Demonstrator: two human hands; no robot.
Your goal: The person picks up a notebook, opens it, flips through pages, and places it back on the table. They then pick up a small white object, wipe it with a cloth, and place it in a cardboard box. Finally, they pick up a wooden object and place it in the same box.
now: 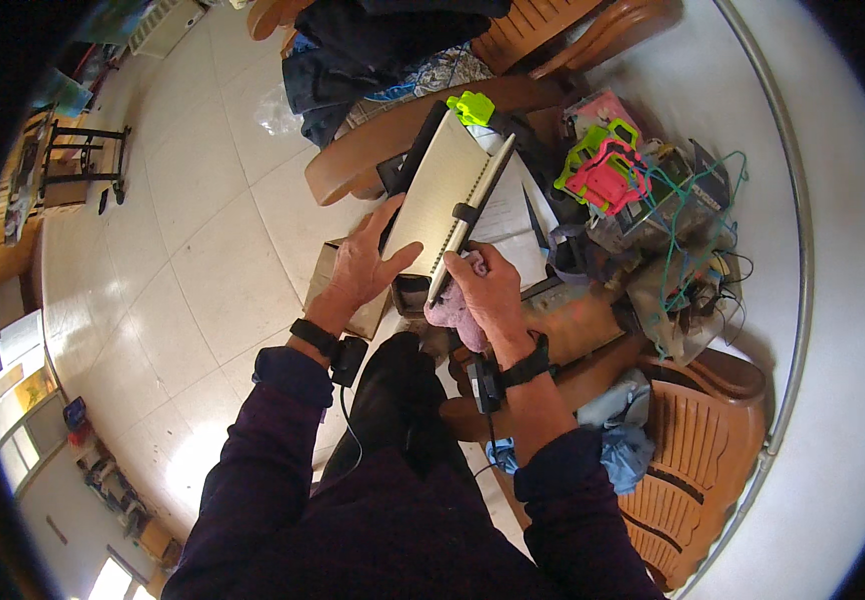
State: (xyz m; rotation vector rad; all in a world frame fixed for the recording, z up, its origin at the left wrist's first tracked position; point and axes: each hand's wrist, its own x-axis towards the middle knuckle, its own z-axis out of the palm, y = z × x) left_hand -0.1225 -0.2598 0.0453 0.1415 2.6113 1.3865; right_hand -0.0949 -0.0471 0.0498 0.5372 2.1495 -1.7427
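An open spiral-bound notebook (444, 180) with lined cream pages and a dark cover is held tilted in front of me. A black strap (465, 213) crosses its right-hand pages near the spiral. My left hand (365, 259) grips the notebook's lower left edge, the thumb lying over the page and the fingers partly hidden beneath. At the lower right corner, my right hand (489, 292) pinches the notebook with its thumb. A pink cloth (456, 311) is bunched in that same hand and hangs below the notebook. Both wrists wear black straps with small cabled boxes.
Papers (504, 217) lie under the notebook. To the right are green and pink plastic frames (605, 169), tangled green cord (669, 259) and bags. Wooden chairs (691, 450) stand front right and at the top, with dark clothing (372, 60) on the latter. Tiled floor (207, 262) stretches left.
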